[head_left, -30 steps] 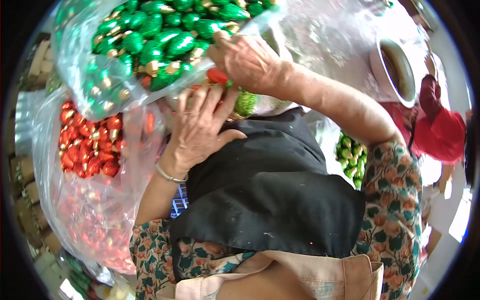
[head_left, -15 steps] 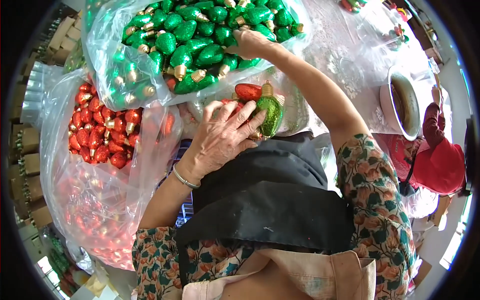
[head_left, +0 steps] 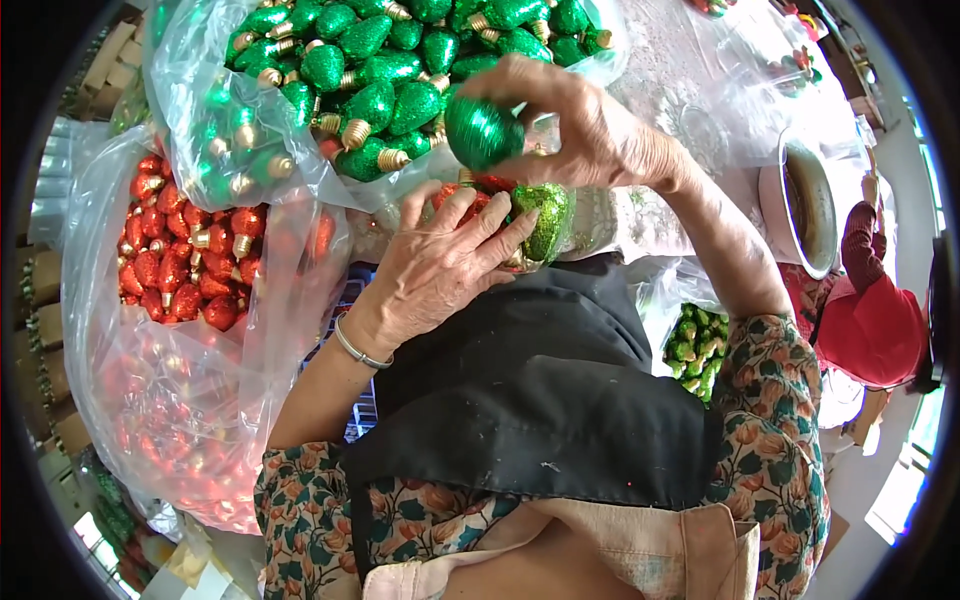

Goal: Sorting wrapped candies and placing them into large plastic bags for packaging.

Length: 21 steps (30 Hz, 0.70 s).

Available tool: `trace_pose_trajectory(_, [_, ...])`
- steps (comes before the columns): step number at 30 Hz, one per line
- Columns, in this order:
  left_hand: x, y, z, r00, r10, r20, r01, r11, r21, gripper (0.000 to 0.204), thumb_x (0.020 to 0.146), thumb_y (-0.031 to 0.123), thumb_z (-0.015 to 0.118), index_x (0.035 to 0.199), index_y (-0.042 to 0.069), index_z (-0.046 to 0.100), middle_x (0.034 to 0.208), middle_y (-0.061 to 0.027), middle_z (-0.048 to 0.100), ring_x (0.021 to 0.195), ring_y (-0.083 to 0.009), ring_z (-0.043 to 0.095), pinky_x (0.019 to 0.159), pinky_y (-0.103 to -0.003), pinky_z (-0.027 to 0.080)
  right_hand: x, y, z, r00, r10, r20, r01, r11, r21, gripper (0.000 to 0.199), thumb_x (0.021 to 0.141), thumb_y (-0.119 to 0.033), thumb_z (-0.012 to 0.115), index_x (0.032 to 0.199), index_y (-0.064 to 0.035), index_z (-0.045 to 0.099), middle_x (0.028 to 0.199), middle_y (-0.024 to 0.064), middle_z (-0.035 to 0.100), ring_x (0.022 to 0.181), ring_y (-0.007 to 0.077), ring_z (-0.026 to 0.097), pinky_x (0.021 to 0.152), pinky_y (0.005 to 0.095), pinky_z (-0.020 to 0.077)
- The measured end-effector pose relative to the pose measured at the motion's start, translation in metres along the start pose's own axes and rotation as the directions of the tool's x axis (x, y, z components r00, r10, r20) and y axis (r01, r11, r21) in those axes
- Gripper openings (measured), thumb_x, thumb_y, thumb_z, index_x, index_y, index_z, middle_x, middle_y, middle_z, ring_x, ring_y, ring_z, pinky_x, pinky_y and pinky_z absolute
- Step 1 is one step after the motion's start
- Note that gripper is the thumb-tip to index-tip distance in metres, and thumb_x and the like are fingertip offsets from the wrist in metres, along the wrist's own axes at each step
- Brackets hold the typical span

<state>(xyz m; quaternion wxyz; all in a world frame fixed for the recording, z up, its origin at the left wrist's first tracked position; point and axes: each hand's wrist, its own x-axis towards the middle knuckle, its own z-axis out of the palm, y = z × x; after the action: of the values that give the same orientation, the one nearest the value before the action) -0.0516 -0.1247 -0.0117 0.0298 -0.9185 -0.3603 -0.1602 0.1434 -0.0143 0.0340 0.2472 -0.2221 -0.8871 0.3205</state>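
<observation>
My right hand grips a glittery green bulb ornament between thumb and fingers, just above my left hand. At the table's near edge, my left hand curls over a small group of bulb ornaments. In that group are a red bulb and a lime-green bulb; clear plastic seems to surround them, though my fingers cover part of it. Beyond both hands, a clear plastic bag spills over with green glitter bulbs that have gold screw-like caps.
Left of me stands a clear bag of red glitter bulbs. Lime-green bulbs lie low by my right side. A white basin sits on the right of the patterned table covering. A person in red is at far right.
My right hand has come back from the bag of green bulbs toward my left hand, now with a green bulb in it. My left hand stays over the group.
</observation>
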Motion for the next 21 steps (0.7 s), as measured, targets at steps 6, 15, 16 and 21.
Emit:
trace_pose_trajectory(6, [-0.003,0.0,0.0,1.0,0.004,-0.026,-0.004,1.0,0.012,0.053,0.075,0.041,0.066,0.121,0.018,0.056,0.117,-0.0014,0.051,0.106,-0.0196,0.046,0.096,-0.043,0.032,-0.011,-0.008,0.02,0.962,0.252,-0.106,-0.176,0.868,0.464,0.057,0.077,-0.019,0.075,0.124,-0.0035,0.046,0.108,0.0102,0.061,0.099,0.0199,0.06,0.086,0.0332,0.0474])
trace_pose_trajectory(15, [-0.007,0.003,0.001,0.998,-0.024,-0.053,0.025,1.0,0.006,0.053,0.073,0.043,0.067,0.121,0.021,0.057,0.122,-0.0001,0.047,0.108,-0.0232,0.042,0.098,-0.044,0.03,-0.053,-0.003,0.039,0.831,0.36,-0.425,-0.366,0.928,0.071,0.051,0.076,-0.029,0.075,0.114,-0.001,0.056,0.106,0.0131,0.062,0.1,0.0223,0.06,0.086,0.0338,0.0468])
trace_pose_trajectory(16, [-0.007,0.004,0.0,0.997,-0.057,-0.046,0.056,0.998,-0.016,0.053,0.073,0.043,0.067,0.121,0.022,0.057,0.122,0.0002,0.046,0.109,-0.0237,0.041,0.099,-0.044,0.03,-0.054,-0.003,0.04,0.836,0.296,-0.463,-0.333,0.943,0.002,0.047,0.076,-0.029,0.075,0.11,-0.0014,0.058,0.103,0.0129,0.061,0.099,0.0229,0.06,0.085,0.0338,0.0469])
trace_pose_trajectory(21, [-0.005,0.005,-0.003,0.999,-0.042,-0.029,0.046,0.991,0.129,0.054,0.073,0.044,0.067,0.121,0.022,0.057,0.125,-0.0034,0.045,0.113,-0.0266,0.039,0.101,-0.047,0.029,-0.045,0.009,0.041,0.868,0.06,-0.493,-0.188,0.959,-0.214,0.032,0.077,-0.031,0.073,0.093,-0.0034,0.066,0.094,0.0124,0.06,0.095,0.0255,0.058,0.081,0.0353,0.0467])
